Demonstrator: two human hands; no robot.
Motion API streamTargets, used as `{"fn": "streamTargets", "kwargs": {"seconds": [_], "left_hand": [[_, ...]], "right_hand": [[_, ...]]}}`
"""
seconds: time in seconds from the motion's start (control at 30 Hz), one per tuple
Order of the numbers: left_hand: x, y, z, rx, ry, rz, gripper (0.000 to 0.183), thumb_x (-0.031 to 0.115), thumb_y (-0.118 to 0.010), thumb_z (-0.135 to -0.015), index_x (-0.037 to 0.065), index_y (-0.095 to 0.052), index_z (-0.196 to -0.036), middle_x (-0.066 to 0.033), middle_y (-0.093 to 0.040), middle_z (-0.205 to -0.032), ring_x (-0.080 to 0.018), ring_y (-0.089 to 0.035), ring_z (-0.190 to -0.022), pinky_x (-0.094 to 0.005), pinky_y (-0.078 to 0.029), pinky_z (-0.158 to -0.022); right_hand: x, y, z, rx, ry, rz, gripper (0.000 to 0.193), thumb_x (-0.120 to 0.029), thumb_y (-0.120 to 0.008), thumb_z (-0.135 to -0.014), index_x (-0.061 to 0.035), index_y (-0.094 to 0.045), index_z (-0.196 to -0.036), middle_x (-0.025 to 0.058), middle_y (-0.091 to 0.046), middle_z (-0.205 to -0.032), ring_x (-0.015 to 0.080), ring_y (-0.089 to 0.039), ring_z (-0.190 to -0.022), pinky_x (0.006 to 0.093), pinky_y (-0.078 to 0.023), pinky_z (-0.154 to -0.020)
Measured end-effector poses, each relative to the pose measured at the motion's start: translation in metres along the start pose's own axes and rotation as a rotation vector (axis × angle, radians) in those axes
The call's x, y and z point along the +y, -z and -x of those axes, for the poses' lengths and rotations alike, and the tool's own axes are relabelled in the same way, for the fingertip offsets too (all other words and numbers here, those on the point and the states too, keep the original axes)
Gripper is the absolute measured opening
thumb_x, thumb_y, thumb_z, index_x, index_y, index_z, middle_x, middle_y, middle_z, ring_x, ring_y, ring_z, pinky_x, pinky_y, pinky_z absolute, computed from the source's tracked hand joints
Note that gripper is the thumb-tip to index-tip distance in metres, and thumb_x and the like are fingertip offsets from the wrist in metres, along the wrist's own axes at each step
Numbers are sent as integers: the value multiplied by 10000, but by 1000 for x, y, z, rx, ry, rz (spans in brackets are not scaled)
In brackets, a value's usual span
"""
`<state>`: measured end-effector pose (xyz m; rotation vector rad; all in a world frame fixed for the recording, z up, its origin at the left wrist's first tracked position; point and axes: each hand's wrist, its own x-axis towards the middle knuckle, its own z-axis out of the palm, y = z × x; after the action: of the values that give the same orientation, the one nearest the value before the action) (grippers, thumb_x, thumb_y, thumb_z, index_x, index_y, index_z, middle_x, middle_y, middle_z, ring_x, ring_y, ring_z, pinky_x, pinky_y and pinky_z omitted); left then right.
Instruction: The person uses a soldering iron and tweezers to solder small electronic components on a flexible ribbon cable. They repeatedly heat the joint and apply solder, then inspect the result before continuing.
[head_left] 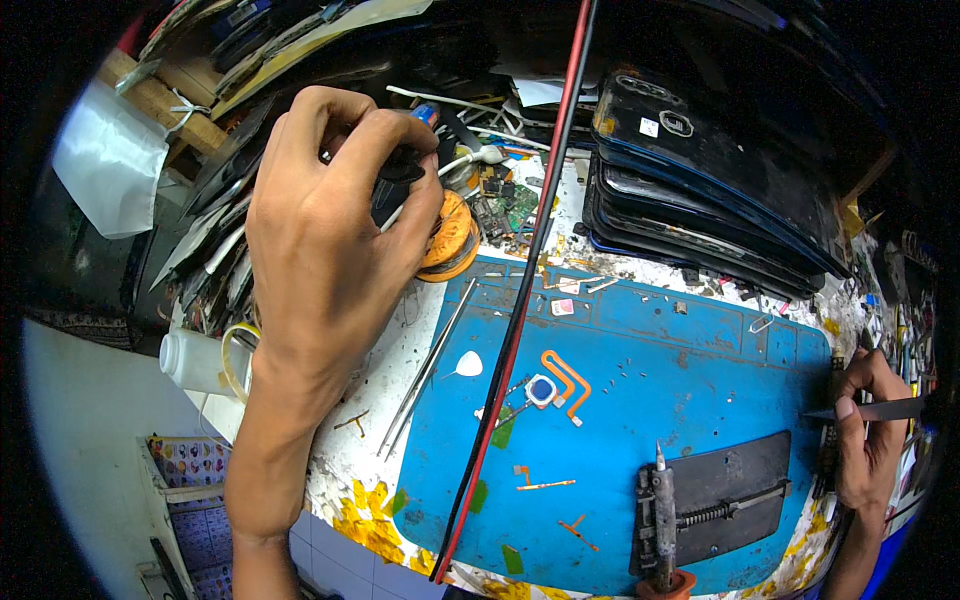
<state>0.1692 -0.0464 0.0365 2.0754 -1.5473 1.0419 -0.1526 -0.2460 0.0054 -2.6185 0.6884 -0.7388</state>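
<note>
My left hand (330, 200) is raised over the back left of the bench, beside an orange spool (458, 235). Its fingers are curled together around something dark, mostly hidden by the hand. At the right edge of the blue mat (600, 450), my right hand (868, 430) grips a dark, flat, tapered tool (890, 410) whose tip points left. An orange flex cable (568, 385) lies mid-mat next to a small button part with a blue square (541, 390). Silver tweezers (430, 370) rest along the mat's left edge.
A soldering iron (665, 520) stands tip up before a black clamp holder (740, 490). Phone panels (700, 190) are stacked at the back right. Red and black wires (520, 300) hang across the view. A white bottle (195, 362) is at left.
</note>
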Motion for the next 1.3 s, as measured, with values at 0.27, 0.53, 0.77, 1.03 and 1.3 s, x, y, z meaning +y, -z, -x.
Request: {"fn": "streamTargets", "kwargs": {"seconds": [0.27,0.53,0.77,1.03,1.3], "left_hand": [[1,-1,2,-69,72,-64,126,49,-707,-748,25,-675,-867,-117,-557,-913,-247,-574,-813,-338,-464,-676],[-2,-3,3,-114,28,-24,134,102,-721,-773,21,-691,-875,-120,-560,-917,-266,-559,-852,-376,-449,-759],[7,-3,6,-335,-121,-55,241,201,-654,-853,108,-690,-1072,-162,-505,-1242,-334,-449,-1179,-447,-371,-982],[5,-5,11,-356,-10,-212,260,264,-567,-919,146,-665,-1128,-189,-443,-1318,-356,-397,-1239,-500,-286,-1042],[4,-6,11,-368,23,-220,278,286,-562,-917,98,-634,-1109,-190,-438,-1329,-359,-381,-1251,-482,-286,-1042]], "right_hand": [[0,2,0,-3,19,-1,234,-197,-554,-803,-19,-455,-686,97,-453,-659,234,-449,-593,340,-332,-572],[-3,2,-1,-8,-8,-3,229,-191,-558,-800,-14,-457,-697,92,-447,-641,230,-445,-582,342,-329,-569],[-5,2,-1,-31,-57,-42,182,-142,-560,-789,-13,-459,-710,80,-440,-631,207,-438,-574,325,-333,-562],[-7,12,-7,-208,-21,-78,129,-100,-546,-849,9,-481,-822,68,-439,-729,172,-427,-670,295,-344,-622],[-9,7,-9,-83,25,-80,128,-80,-575,-752,-20,-474,-700,85,-484,-650,203,-489,-572,313,-377,-552]]}}
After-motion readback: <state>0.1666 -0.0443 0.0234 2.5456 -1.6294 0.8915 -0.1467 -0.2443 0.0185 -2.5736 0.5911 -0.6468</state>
